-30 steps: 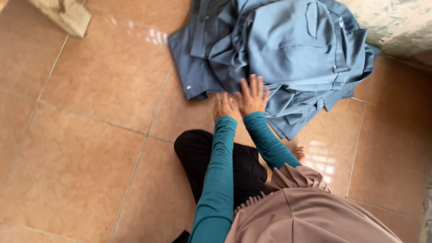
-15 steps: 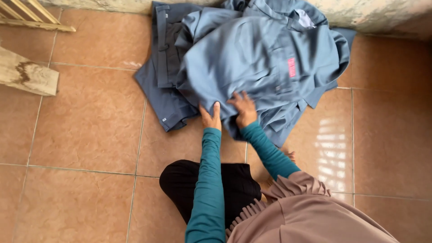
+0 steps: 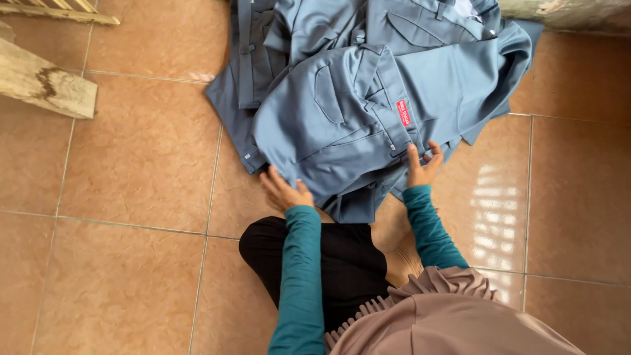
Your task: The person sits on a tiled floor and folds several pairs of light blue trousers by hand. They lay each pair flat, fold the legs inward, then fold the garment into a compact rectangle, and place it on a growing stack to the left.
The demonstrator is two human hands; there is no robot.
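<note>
A heap of grey-blue uniform clothes [image 3: 368,85] lies on the tiled floor in front of me. The top garment [image 3: 342,138] has a pocket flap and a small red label. My left hand [image 3: 284,191] grips the near left edge of that top garment. My right hand [image 3: 422,165] holds its near right edge, fingers partly spread on the cloth. Both arms wear teal sleeves. My black trouser leg and a mauve pleated cloth fill the lower middle of the view.
Orange-brown floor tiles [image 3: 131,158] surround the pile. A rough wooden plank [image 3: 46,82] lies at the left, with a slatted wooden piece [image 3: 59,10] above it. A rough wall base [image 3: 565,13] runs along the top right.
My hands were close together at the pile's near edge. They have spread apart to the garment's left and right edges, and the pile now sits closer and larger in view.
</note>
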